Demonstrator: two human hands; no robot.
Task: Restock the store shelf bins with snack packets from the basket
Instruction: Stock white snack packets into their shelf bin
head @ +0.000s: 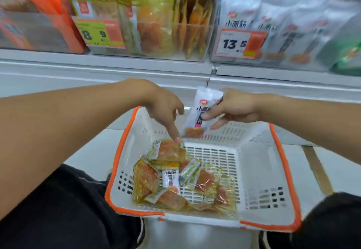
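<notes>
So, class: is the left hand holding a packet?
No, the left hand only points one finger at a yellow packet in the basket.

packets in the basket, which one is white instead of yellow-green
The white packet with black characters, lying mid-pile in the basket. The packets around it are yellow-green with orange contents. The right hand holds another white one above the basket.

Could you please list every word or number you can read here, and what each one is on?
"8" and "9": left price tag.
"13.5": right price tag.
"小面筋": white packet held in the right hand; also the packet in the basket.
Smaller print: too blurred.
</notes>
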